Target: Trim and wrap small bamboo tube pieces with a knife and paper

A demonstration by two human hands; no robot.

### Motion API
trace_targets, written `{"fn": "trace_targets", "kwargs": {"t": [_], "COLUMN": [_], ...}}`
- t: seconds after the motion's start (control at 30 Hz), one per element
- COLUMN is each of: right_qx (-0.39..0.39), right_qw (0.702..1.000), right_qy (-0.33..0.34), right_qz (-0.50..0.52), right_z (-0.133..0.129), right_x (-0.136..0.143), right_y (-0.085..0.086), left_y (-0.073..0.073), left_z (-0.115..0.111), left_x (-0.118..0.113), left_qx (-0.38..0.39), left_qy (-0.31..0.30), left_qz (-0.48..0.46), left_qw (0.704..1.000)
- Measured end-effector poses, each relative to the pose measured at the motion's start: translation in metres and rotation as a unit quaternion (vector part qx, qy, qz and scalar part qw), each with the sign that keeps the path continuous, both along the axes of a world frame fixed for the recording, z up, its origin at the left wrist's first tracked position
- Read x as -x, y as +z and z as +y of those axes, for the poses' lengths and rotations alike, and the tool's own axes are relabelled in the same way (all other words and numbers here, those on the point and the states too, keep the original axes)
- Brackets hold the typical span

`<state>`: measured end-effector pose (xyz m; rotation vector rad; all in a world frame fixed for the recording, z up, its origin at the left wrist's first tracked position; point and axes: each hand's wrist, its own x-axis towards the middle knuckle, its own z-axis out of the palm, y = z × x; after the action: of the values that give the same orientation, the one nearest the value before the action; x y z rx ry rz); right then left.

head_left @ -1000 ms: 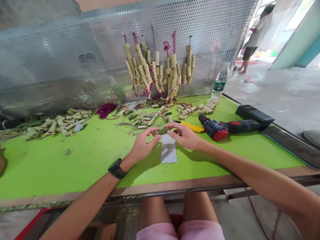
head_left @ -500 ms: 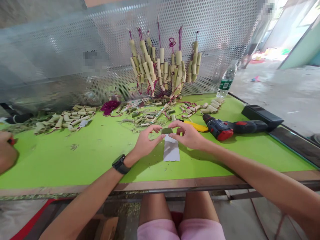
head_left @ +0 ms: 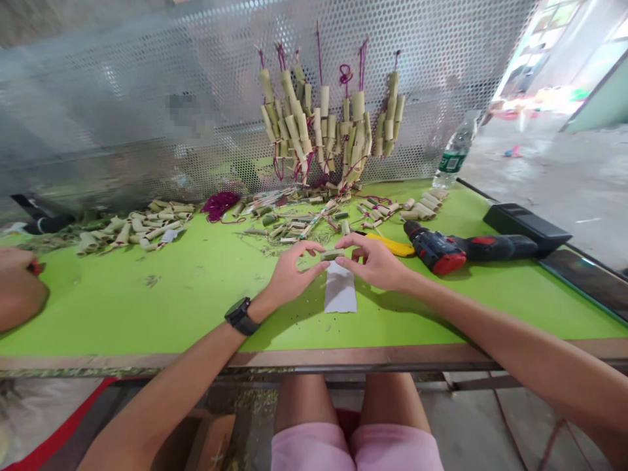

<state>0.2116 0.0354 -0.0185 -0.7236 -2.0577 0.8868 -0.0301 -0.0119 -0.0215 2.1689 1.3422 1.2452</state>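
A short green bamboo piece is held level just above the table by both hands. My left hand pinches its left end between thumb and fingers. At the other end, my right hand grips it the same way. Under and in front of the piece lies a white strip of paper on the green table, with small dark specks around it. Right behind my right hand is a yellow-handled tool, its far end partly hidden.
A cordless drill and a black box are at the right. Cut bamboo pieces heap at the left, near another person's hand. Strung bamboo hangs on the perforated metal panel. A water bottle stands at the back right.
The bamboo piece has been turned between my fingers: its dark green face showed before, and now a paler side shows. The whole view has shifted slightly.
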Motion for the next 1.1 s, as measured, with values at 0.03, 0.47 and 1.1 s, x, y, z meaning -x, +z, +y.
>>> {"fn": "trace_targets", "kwargs": {"t": [0.03, 0.47, 1.1], "right_qx": [0.001, -0.059, -0.178], "right_qw": [1.0, 0.995, 0.935], "right_qy": [-0.001, 0.026, 0.056], "right_qz": [0.001, -0.073, -0.301], "right_z": [0.0, 0.003, 0.0], "right_x": [0.0, -0.002, -0.007], "right_y": [0.0, 0.004, 0.003], "left_y": [0.0, -0.001, -0.007], "left_z": [0.0, 0.002, 0.003], "left_x": [0.0, 0.002, 0.003], "left_qx": [0.001, -0.033, 0.096], "left_qy": [-0.001, -0.047, -0.065], "left_qz": [-0.001, 0.048, 0.252], "left_qw": [1.0, 0.997, 0.961]}}
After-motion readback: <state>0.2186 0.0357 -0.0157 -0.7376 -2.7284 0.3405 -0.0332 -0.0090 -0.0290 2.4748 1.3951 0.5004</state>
